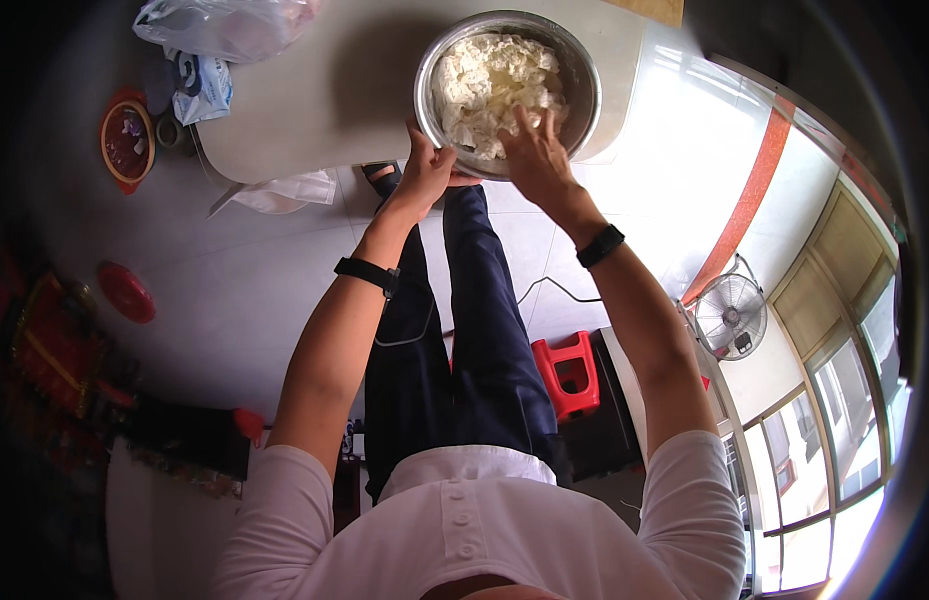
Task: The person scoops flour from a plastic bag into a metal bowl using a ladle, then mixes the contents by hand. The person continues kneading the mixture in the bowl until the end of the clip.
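A round stainless steel bowl (pixel 582 105) stands at the near edge of the table. Shaggy, pale dough (pixel 468 82) lies in it as a rough ring, with a yellowish wet patch near the middle. My left hand (pixel 427 171) holds the bowl's near left rim, thumb up against the outside and some fingers under the edge. Over the near right rim reaches my right hand (pixel 539 154), its fingers spread and their tips touching the dough. The fingertips are partly lost in the dough, but no separate object shows in that hand.
On the pale table (pixel 284 112), a clear plastic bag (pixel 228 30) and a blue-white packet (pixel 202 88) lie at the left. Left of it stands a red-rimmed bin (pixel 127 142). A red plastic stool (pixel 566 375) and a floor fan (pixel 729 315) are at the right.
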A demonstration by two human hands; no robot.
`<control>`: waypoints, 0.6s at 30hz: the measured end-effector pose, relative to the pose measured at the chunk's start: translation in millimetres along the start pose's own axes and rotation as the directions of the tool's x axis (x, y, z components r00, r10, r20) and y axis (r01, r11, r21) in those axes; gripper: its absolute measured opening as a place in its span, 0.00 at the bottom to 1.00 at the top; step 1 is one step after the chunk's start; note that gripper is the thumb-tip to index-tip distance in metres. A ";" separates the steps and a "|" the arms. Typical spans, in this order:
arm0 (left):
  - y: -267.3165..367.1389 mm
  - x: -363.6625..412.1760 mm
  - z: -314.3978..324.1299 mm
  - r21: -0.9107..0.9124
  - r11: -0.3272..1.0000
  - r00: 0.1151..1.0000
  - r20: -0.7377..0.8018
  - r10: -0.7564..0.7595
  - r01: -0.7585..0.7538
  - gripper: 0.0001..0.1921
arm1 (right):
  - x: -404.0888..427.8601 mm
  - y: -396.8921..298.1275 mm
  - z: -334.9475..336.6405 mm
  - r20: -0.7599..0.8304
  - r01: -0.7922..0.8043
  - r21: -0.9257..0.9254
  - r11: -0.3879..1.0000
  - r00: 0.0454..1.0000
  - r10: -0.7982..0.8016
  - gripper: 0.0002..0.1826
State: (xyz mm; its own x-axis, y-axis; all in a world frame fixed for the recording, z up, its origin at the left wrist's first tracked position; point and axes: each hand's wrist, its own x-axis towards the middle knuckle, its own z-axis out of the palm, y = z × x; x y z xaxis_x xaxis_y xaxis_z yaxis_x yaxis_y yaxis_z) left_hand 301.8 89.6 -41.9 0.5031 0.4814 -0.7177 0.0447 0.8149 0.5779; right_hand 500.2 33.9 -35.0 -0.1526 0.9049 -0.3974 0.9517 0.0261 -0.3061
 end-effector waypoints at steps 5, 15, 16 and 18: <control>2.2 0.2 -2.2 -0.001 1.000 0.999 0.026 -0.021 0.021 0.32 | 34.4 -20.5 2.1 -0.006 0.052 0.340 0.939 0.999 -0.053 0.15; 1.6 -0.7 0.1 0.036 0.999 1.000 -0.002 0.004 -0.004 0.34 | 35.2 46.2 -5.9 -0.150 -0.098 -0.163 0.982 0.986 0.073 0.24; 1.8 -0.3 0.3 0.047 0.999 1.000 -0.006 0.000 0.000 0.34 | 23.9 37.1 -4.8 -0.193 -0.103 -0.070 0.992 0.977 0.088 0.22; 1.1 0.3 0.0 0.054 0.998 1.000 0.001 0.016 -0.016 0.35 | 8.2 12.1 -2.8 -0.141 -0.133 -0.059 0.989 0.982 0.123 0.19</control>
State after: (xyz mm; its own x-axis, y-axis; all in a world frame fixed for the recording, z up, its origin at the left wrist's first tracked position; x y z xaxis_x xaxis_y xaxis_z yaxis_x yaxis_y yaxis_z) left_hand 301.9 90.6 -41.5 0.5051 0.4940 -0.7077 0.0834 0.7883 0.6097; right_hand 511.3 42.8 -39.5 0.0050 0.9520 -0.3062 0.9776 -0.0691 -0.1988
